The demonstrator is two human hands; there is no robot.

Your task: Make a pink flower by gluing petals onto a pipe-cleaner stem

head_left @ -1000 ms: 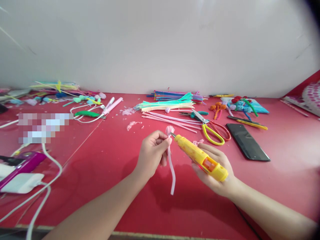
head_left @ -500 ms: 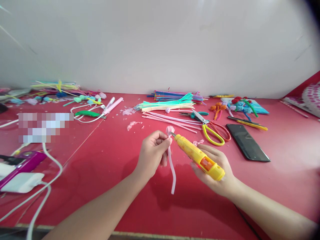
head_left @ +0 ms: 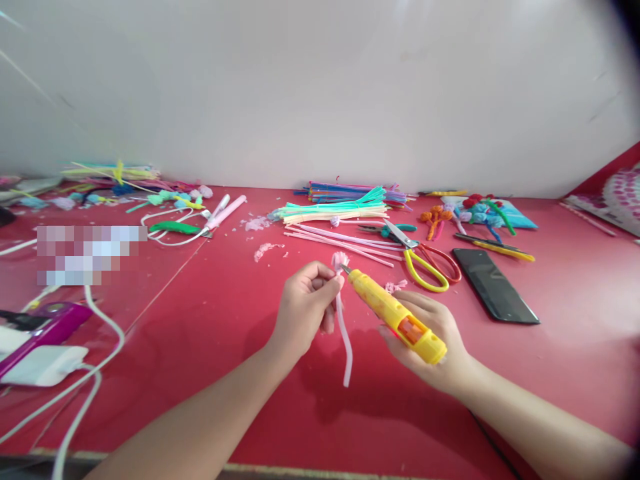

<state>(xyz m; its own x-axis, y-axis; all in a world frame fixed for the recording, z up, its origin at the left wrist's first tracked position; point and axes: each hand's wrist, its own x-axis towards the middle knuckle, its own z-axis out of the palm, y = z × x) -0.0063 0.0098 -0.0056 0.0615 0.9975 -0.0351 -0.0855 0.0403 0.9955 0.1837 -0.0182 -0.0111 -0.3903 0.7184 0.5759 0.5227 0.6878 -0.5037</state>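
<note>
Between the thumb and fingers of my left hand is a pink pipe cleaner flower, its head upright and its stem hanging down below my fingers. My right hand is wrapped round a yellow glue gun, which slants up and to the left. The gun's metal nozzle is at the right side of the flower head; whether it touches cannot be made out. A small pink fluffy scrap lies on the table just beyond my right fingers.
Scissors, teal-handled pliers and a phone lie beyond my right hand. Pipe cleaner bundles lie at the back of the red table. White cables, a purple power strip and a pink hair straightener are on the left.
The rear of the glue gun has shifted very slightly left and down in my right hand. My left hand and the flower have hardly moved.
</note>
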